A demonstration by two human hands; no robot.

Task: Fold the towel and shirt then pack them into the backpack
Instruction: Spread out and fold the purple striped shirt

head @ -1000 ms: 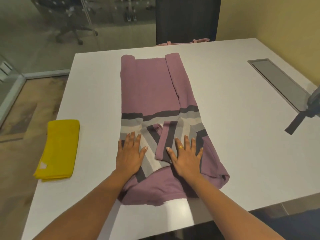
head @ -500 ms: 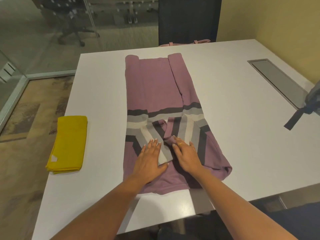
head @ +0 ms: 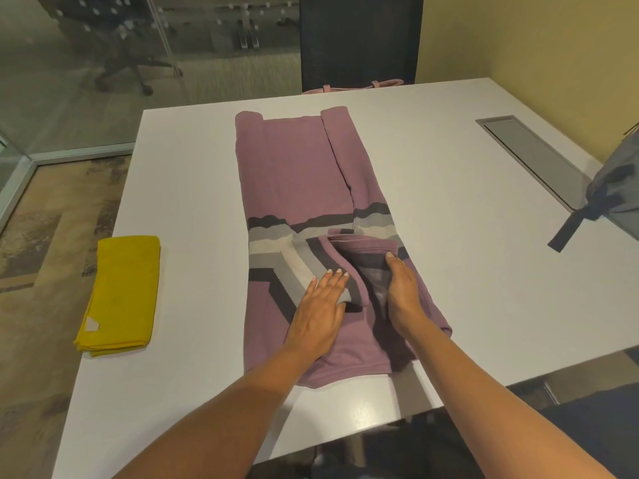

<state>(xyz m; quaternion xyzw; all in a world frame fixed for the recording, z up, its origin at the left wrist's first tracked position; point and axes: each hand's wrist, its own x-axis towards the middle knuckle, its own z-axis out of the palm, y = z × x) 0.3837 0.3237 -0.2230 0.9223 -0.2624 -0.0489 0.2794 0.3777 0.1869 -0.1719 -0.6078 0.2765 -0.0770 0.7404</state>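
Note:
A mauve shirt point(head: 297, 174) with grey, white and dark stripes lies lengthwise on the white table point(head: 449, 257), its sides folded in. My left hand point(head: 320, 305) presses flat on the folded striped left sleeve. My right hand point(head: 403, 292) has its fingers tucked under a fold of the right sleeve, lifting that edge. A folded yellow towel point(head: 119, 292) sits near the table's left edge. Part of a grey backpack point(head: 619, 188) with a dangling dark strap shows at the right edge.
A grey cable hatch point(head: 532, 157) is set into the table at the right. A dark chair point(head: 359, 39) with a pink strap stands behind the far edge. A glass wall and an office chair are at the back left.
Both hands slid toward the shirt's middle from lying flat on the sleeves. My right hand's fingers have gone under the right sleeve's fold, raising it.

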